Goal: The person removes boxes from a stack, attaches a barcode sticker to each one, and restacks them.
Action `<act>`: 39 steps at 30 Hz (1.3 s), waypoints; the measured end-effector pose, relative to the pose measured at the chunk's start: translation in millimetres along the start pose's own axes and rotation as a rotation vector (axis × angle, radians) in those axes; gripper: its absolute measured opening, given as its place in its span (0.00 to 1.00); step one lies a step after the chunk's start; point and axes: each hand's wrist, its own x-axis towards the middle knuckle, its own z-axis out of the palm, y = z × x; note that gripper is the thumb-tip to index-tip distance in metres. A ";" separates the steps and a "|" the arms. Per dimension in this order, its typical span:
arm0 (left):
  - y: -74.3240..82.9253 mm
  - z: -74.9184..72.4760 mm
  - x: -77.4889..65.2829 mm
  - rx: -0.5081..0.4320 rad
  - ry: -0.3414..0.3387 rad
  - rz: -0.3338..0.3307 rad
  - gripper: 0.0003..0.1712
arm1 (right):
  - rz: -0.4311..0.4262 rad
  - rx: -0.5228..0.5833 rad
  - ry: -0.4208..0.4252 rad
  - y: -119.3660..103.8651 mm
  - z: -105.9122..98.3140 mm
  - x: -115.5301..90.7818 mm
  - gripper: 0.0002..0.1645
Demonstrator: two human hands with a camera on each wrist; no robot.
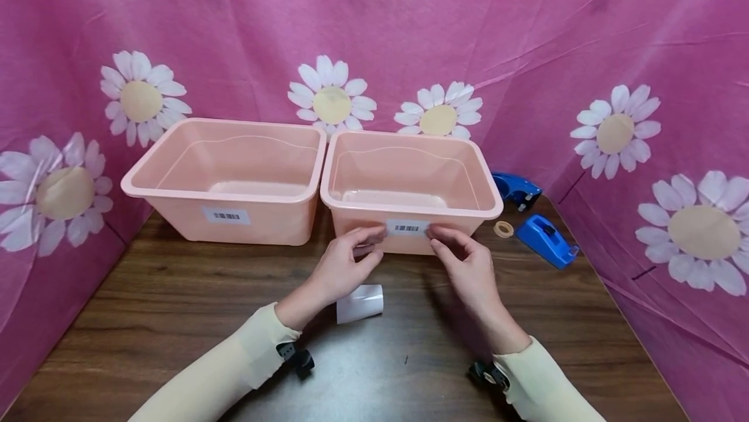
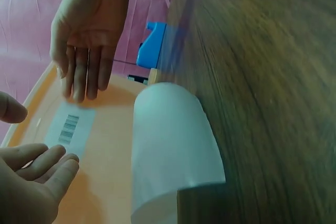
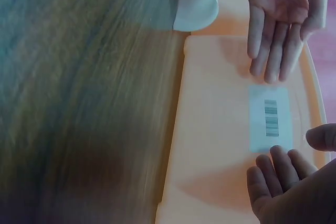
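A white barcode label (image 1: 407,228) sticks to the front wall of the right pink plastic bin (image 1: 412,206). My left hand (image 1: 345,263) is at the label's left end, its fingers slightly bent and holding nothing. At the other end is my right hand (image 1: 470,267), fingertips right at the label's edge, also with nothing in it. In the right wrist view the label (image 3: 270,119) lies flat between the fingers of both hands. A curled piece of white paper (image 1: 359,303) rests on the table just below my left hand.
To the left stands a second pink bin (image 1: 225,217) with its own barcode label (image 1: 226,216). Right of the bins are a blue tape dispenser (image 1: 547,241), a small tape roll (image 1: 503,229) and a dark blue tool (image 1: 515,189). A pink flowered cloth (image 1: 374,32) hangs behind the wooden table (image 1: 193,298).
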 end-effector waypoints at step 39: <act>7.6 9.9 9.8 -0.197 -0.091 -0.021 0.30 | -0.071 0.097 -0.118 -7.6 22.7 4.1 0.20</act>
